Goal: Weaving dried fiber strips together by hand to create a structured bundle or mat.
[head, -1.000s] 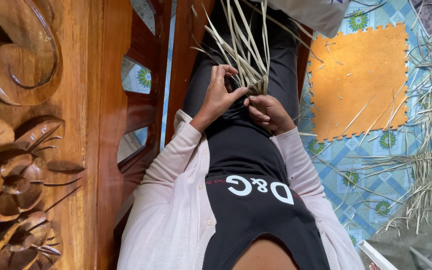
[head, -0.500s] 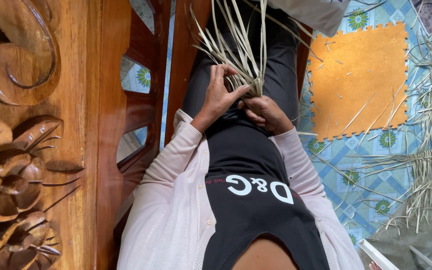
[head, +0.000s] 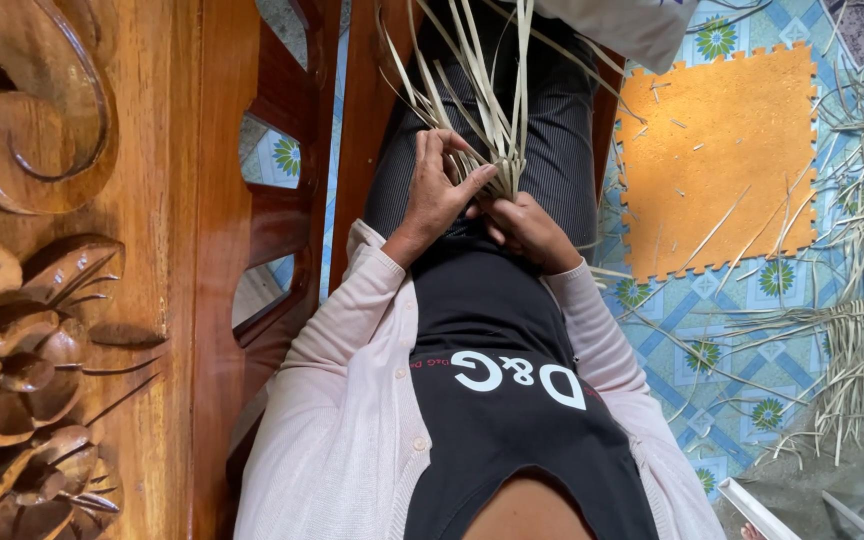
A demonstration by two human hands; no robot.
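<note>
Underfoot, an orange foam mat [head: 717,160] covers blue-patterned floor tiles [head: 712,350].

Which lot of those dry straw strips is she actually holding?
The bunch of strips over her lap, pinched by both hands; the other strips lie loose on the tiled floor.

left hand [head: 439,195] raised over lap, back toward camera, fingers [head: 475,179] spread and slightly curled, index stretched toward right hand. right hand [head: 524,228] just beside it, knuckles up, fingers curled shut, tips hidden. hands touching at fingertips. both forearms in pale pink sleeves, elbows bent, wrists drawn together at body midline.
</note>
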